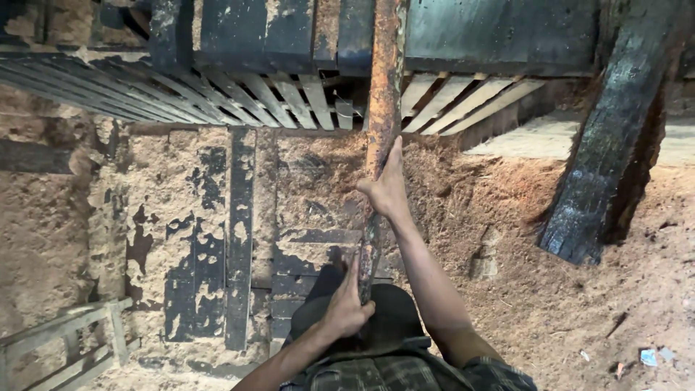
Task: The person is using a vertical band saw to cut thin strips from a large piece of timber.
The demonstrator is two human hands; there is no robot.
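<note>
Left hand grips pole low; right hand grips higher; sawdust, probably, below.

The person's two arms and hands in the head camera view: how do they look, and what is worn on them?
Both forearms are bare. No glove, watch or ring can be seen on the left hand or on the right hand. No long sleeves are worn; near the right elbow the edge of a short dark checked sleeve shows. The same dark checked cloth lies along the bottom edge of the picture.
</note>
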